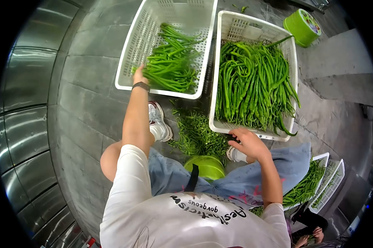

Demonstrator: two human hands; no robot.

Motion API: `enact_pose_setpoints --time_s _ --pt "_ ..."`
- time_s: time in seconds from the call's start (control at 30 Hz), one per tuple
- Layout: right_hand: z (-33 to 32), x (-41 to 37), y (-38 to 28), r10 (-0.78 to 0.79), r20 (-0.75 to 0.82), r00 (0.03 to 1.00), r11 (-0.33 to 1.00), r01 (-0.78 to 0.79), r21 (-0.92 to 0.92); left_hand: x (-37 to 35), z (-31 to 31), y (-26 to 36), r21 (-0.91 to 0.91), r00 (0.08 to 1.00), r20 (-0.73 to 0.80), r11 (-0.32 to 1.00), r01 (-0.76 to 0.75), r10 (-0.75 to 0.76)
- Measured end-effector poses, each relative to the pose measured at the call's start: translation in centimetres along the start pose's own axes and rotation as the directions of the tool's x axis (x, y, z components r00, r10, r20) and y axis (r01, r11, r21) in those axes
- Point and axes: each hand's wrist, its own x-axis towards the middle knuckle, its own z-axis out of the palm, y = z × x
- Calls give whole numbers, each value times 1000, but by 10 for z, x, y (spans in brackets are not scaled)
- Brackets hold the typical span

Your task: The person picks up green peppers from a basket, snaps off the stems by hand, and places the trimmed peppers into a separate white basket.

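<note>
Long green peppers lie in the left white crate. My left hand, with a dark band on its wrist, reaches over that crate's near left corner. It is closed around the ends of a bunch of these peppers, which looks slightly blurred. A thick layer of long green peppers fills the right white crate. Beside this crate's near edge is my right hand, its fingers apart and nothing visible in it.
Green trimmings lie on the floor between my feet. I sit over a green stool. Another green stool stands at the upper right. At the lower right are more white crates and another person's hands. Metal panels line the left.
</note>
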Motion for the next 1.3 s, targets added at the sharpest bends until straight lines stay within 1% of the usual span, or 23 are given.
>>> enact_pose_setpoints --time_s 0.03,0.1,0.13,0.17,0.23,0.27,0.3,0.33,0.37,0.4,0.43,0.47,0.5,0.53,0.6,0.67,0.73,0.83,1.0,1.03,1.17,1.2,1.3 --pt "3 3 4 -26 -27 999 999 26 18 -13 -2 0 87 999 15 995 -41 40" --pt "5 10 6 -24 -89 996 999 28 42 9 -6 2 47 995 65 996 -74 71" --pt "6 14 7 -17 -117 993 998 24 58 12 -6 1 89 988 47 984 -153 150" --pt "6 19 8 -11 -145 989 997 22 70 14 -4 1 213 956 17 933 -290 293" --pt "4 30 4 51 -191 980 987 -20 159 -71 22 14 377 909 45 835 -400 415" --pt "6 39 7 20 -226 974 999 -13 31 -96 26 18 455 879 64 770 -447 473" --pt "13 53 17 -17 -257 966 995 -8 -96 -88 24 19 541 853 233 666 -513 468" --pt "19 69 26 -59 -283 957 975 -6 -222 -126 29 14 532 792 385 588 -610 474" --pt "19 90 29 -93 -208 974 924 7 -381 -168 29 16 579 806 518 577 -577 286" --pt "18 109 34 -113 -127 985 848 29 -529 -199 29 14 587 775 615 574 -571 143" --pt "19 125 44 -186 -32 982 721 114 -683 -238 24 12 577 747 665 634 -515 2" --pt "22 140 55 -241 76 968 560 202 -804 -275 16 8 529 673 739 606 -594 14" --pt "25 154 66 -274 189 943 373 286 -883 -296 6 5 506 592 800 640 -578 -97" --pt "27 166 77 -155 355 922 235 384 -893 -310 -6 -6 446 514 856 579 -682 -54" --pt "28 179 91 -91 410 908 197 420 -886 -358 -26 -6 425 468 873 680 -598 -134" --pt "27 179 80 -12 430 903 168 425 -889 -366 -42 -16 330 395 913 743 -582 -96" --pt "35 178 76 -2 382 924 107 380 -919 -353 -52 -27 377 455 881 768 -518 -125" --pt "37 176 75 -23 385 923 68 386 -920 -339 -62 -28 432 530 831 795 -425 -168" --pt "-1 149 77 -386 357 851 139 436 -889 -323 -68 -21 403 585 807 800 -445 -81" --pt "-14 139 72 -467 309 828 181 432 -884 -324 -67 -21 418 608 790 795 -440 -79" --pt "-61 109 53 -594 125 795 270 344 -899 -322 -60 -27 402 545 837 735 -546 -53" --pt "-73 102 48 -650 47 758 321 329 -888 -320 -58 -30 378 521 853 726 -575 -32" --pt "-101 79 32 -673 -213 708 443 156 -883 -316 -51 -37 334 471 882 693 -638 8"
